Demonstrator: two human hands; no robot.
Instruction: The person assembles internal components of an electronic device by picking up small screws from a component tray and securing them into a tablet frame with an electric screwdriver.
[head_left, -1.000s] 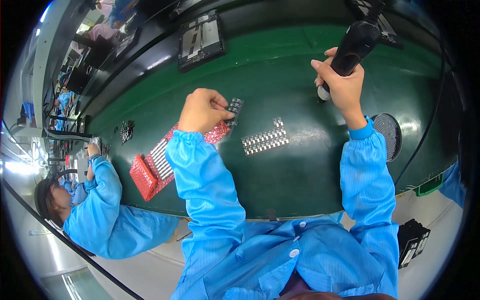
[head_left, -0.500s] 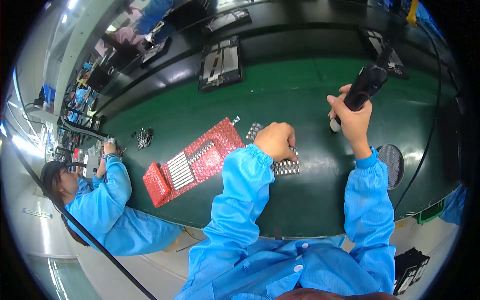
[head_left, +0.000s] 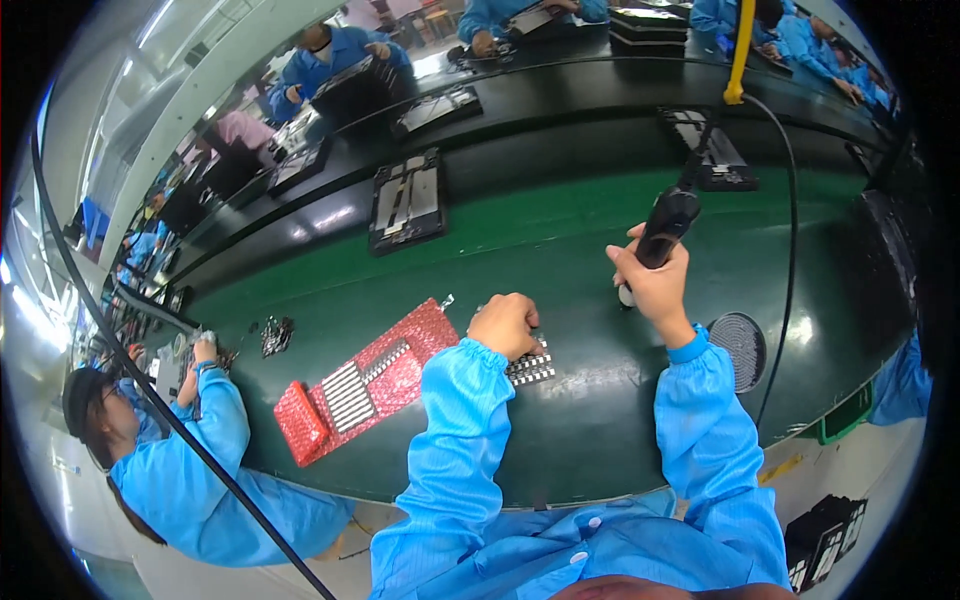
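My right hand (head_left: 658, 283) is wrapped round a black electric screwdriver (head_left: 668, 222), which stands tilted with its pale lower end near the table. My left hand (head_left: 505, 325) rests low over a block of small metal parts (head_left: 532, 368) set out in rows. Its fingers curl down at the parts, and whatever they pinch is hidden beneath them. Left of that hand lies a red bubble-wrap sheet (head_left: 433, 325) bearing a row of silvery strips (head_left: 348, 396) and a block of small metal pieces (head_left: 387, 362).
A round dark dish (head_left: 737, 352) sits right of my right forearm. A cable (head_left: 790, 190) hangs along the right side. Flat black device housings (head_left: 408, 200) lie along the far side. Another person in blue (head_left: 190, 450) works at the left, beside a small dark heap (head_left: 277, 336).
My view has tilted up, so more of the far line and its people shows. Both hands keep about the same places among the things on the table, the screwdriver still held.
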